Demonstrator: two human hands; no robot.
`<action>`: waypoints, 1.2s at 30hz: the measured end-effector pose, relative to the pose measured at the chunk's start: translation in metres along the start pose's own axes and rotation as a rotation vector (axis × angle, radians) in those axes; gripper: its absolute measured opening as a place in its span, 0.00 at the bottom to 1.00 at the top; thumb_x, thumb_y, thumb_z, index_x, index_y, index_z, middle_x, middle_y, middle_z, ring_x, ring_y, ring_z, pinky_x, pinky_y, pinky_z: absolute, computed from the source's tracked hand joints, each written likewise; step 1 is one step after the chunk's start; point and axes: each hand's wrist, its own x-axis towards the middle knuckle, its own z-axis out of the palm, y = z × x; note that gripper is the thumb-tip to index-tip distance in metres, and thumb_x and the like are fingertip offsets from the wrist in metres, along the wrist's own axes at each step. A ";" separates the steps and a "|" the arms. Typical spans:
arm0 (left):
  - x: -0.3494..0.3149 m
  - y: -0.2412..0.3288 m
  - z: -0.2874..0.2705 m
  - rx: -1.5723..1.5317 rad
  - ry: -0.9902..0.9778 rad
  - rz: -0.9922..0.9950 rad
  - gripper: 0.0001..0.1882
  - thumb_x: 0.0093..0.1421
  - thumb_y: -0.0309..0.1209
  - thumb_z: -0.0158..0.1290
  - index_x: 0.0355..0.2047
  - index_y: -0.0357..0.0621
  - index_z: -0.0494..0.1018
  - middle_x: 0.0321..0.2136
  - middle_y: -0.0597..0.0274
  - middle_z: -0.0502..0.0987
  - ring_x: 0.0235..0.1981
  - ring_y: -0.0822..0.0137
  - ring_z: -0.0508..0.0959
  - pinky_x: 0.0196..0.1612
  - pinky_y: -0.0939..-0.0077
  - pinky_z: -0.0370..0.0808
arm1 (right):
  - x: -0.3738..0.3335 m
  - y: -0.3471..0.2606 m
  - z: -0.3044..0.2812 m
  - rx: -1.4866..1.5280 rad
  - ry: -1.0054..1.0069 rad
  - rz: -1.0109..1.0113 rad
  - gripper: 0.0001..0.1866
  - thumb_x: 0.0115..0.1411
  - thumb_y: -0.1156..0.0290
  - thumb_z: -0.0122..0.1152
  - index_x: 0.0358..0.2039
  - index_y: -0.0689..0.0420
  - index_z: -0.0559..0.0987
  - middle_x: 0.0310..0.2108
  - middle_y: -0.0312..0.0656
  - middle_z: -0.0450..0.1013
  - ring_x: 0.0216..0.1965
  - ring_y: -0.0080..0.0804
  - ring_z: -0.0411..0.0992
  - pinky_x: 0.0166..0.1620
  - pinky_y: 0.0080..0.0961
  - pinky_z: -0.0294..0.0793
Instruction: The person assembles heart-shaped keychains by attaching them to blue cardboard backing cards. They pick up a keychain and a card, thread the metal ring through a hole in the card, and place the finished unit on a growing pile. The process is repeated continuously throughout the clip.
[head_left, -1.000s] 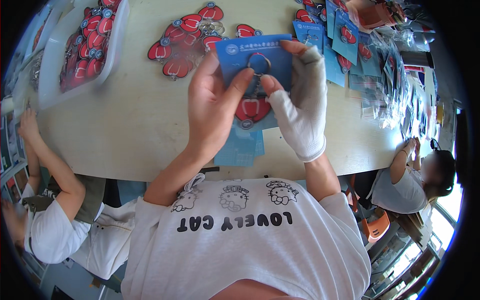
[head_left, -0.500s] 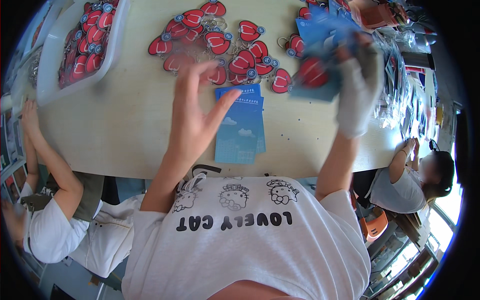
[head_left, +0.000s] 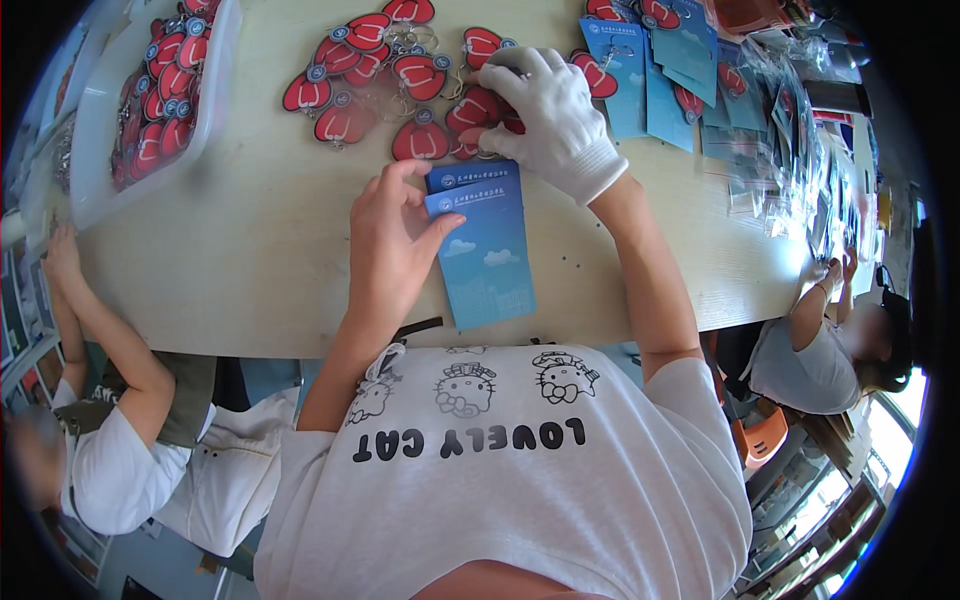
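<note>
My bare left hand grips the left edge of a blue card with clouds printed on it, the thumb on its face. Another blue card shows above it, partly covered. Just beyond the cards, my right hand, in a white glove, has its fingers and thumb around a red keychain at the right side of a loose pile. The glove hides part of that keychain. More red keychains with metal rings and small blue round tags lie to its left.
A translucent plastic bin of red keychains stands at the far left. Blue cards with keychains on them lie at the far right, beside clear plastic bags. One person sits on each side, each with hands at the table edge.
My right hand has left the blue card and red keychain at the far right and moved left to the keychain pile. My left hand has come down onto the card, which is now slightly turned.
</note>
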 end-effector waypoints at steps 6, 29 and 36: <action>0.002 0.005 -0.021 -0.257 -0.050 -0.253 0.12 0.53 0.26 0.61 0.36 0.38 0.71 0.28 0.60 0.79 0.23 0.76 0.73 0.24 0.82 0.65 | -0.017 0.013 -0.026 0.636 -0.206 0.350 0.18 0.51 0.80 0.58 0.44 0.61 0.71 0.38 0.37 0.71 0.40 0.25 0.72 0.41 0.20 0.71; 0.028 0.034 0.011 -1.193 0.156 -0.194 0.14 0.57 0.21 0.58 0.42 0.35 0.70 0.35 0.60 0.78 0.36 0.76 0.75 0.41 0.82 0.71 | -0.020 -0.064 -0.051 1.064 0.033 0.749 0.06 0.52 0.81 0.58 0.33 0.64 0.77 0.28 0.38 0.77 0.27 0.14 0.72 0.29 0.12 0.71; 0.024 0.041 0.015 -1.331 0.116 -0.225 0.14 0.55 0.20 0.59 0.41 0.36 0.71 0.34 0.65 0.76 0.37 0.78 0.74 0.42 0.82 0.71 | -0.019 -0.072 -0.046 1.121 0.153 0.785 0.08 0.52 0.80 0.61 0.34 0.65 0.77 0.30 0.40 0.77 0.29 0.18 0.73 0.30 0.15 0.73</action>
